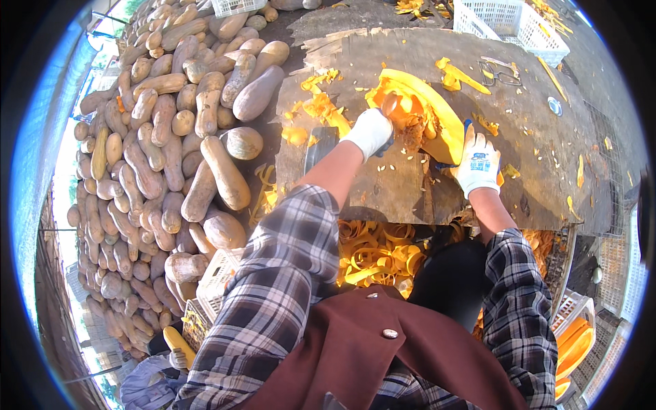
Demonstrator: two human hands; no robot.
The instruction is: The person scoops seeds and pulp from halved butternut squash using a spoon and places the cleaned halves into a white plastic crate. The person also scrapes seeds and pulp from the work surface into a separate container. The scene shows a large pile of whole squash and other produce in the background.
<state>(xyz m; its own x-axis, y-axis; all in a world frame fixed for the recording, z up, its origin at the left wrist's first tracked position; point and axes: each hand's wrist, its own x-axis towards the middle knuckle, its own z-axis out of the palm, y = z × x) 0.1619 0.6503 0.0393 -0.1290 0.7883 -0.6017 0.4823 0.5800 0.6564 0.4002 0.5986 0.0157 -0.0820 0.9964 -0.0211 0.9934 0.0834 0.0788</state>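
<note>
A halved, peeled orange squash [443, 120] lies on the worn wooden board [359, 66], its hollow facing left. My left hand [370, 134], in a white glove with dark fingertips, grips a spoon-like scoop [390, 104] whose end is at the hollow. Stringy pulp with seeds [412, 134] hangs at the cut side. Against the squash's lower right edge, my right hand [479, 161] holds it steady in a printed white glove. Its fingers are partly spread, and the thumb side is partly hidden.
Whole squashes [154, 169] form a large pile at left. Orange peel ribbons [379, 251] lie below the board. White plastic crates stand at the far right [512, 25] and lower left [218, 279]. Peeled pieces [574, 348] fill another crate. A gloved co-worker's hand [178, 359] holds a peeled squash.
</note>
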